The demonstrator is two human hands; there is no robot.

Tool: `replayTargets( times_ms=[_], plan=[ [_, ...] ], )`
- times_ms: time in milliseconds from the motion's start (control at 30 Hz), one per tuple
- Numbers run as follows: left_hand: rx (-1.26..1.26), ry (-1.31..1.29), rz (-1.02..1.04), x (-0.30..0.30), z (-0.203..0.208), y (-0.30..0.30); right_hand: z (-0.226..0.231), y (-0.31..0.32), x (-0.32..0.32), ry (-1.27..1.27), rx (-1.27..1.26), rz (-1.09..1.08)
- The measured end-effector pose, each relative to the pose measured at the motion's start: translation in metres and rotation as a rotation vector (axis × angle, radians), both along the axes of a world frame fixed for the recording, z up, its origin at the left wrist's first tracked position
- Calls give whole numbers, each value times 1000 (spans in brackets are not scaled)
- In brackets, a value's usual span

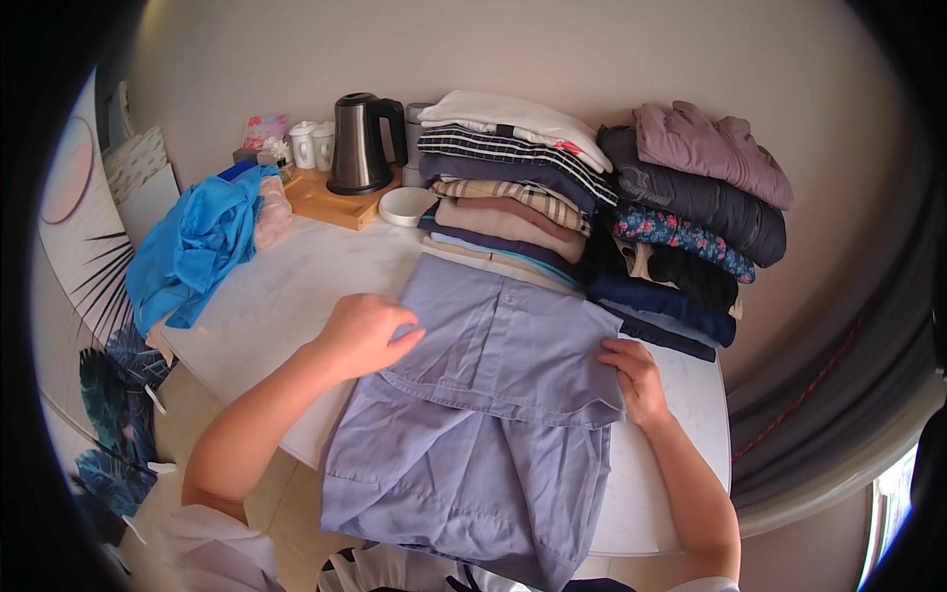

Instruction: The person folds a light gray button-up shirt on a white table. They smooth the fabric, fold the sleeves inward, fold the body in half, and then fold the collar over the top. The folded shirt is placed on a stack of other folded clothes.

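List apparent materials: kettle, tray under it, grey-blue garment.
Kettle: likely brushed stainless steel body, going by its soft metallic sheen.
Tray: probably wood, warm tan with a low-sheen finish.
Grey-blue garment: matte woven cloth, judging by creases and stitched seams; fibre unclear.

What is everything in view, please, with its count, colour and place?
Garment: one, lavender, table front
Table: one, white, centre
Left clothes pile: one, mixed, table back
Right clothes pile: one, mostly dark, table right
Kettle: one, silver, black, on tray
Tray: one, brown, table back
Bowl: one, white, beside tray
Jars: two, white, beside kettle
Bundle: one, blue, table left
Cloth: one, pink, beside bundle
Curtain: one, grey, right
Left hand: one, bare, garment's left
Right hand: one, bare, garment's right
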State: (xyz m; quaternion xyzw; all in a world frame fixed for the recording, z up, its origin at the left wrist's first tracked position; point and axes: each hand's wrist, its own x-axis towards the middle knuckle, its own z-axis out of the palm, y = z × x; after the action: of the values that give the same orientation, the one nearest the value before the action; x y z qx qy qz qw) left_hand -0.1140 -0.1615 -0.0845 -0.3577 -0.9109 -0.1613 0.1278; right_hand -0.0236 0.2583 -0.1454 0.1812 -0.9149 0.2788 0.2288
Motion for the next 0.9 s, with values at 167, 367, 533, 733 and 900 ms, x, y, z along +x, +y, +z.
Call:
replayTargets(
  times_ms=[167,367,533,733,900],
  plan=[
    [193,-32,-237,-27,-13,23,28,-54,26,-105,2,203],
    [-152,-140,-299,-29,-53,35,37,-83,40,-296,304,213],
    [-205,-152,-215,8,-51,-4,33,-77,35,-377,-194,495],
    [89,-128,-229,10,-39,-27,20,-67,6,-306,-411,-290],
    [347,-45,416,-52,-29,-53,21,-77,-14,-435,-513,-359]
  ],
)
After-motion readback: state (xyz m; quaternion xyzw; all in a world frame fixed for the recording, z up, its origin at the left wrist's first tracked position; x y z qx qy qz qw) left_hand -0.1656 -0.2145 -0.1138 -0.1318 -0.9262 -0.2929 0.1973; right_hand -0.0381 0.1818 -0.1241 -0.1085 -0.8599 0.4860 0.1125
